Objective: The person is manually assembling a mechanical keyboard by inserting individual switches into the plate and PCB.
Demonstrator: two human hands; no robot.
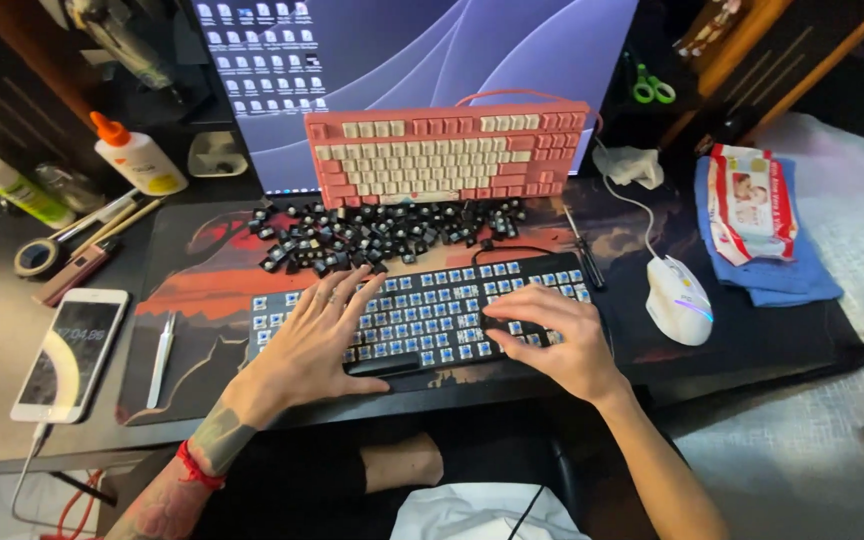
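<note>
head view: left hand [317,345] splayed, right hand [552,340] loosely curled, both grips released on black keyboard [422,305].

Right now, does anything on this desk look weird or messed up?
Yes. The black keyboard under the left hand and right hand has almost no keycaps, so its blue switches show. The loose black keycaps lie heaped behind it. A pink keyboard leans upright against the monitor instead of lying flat.
</note>
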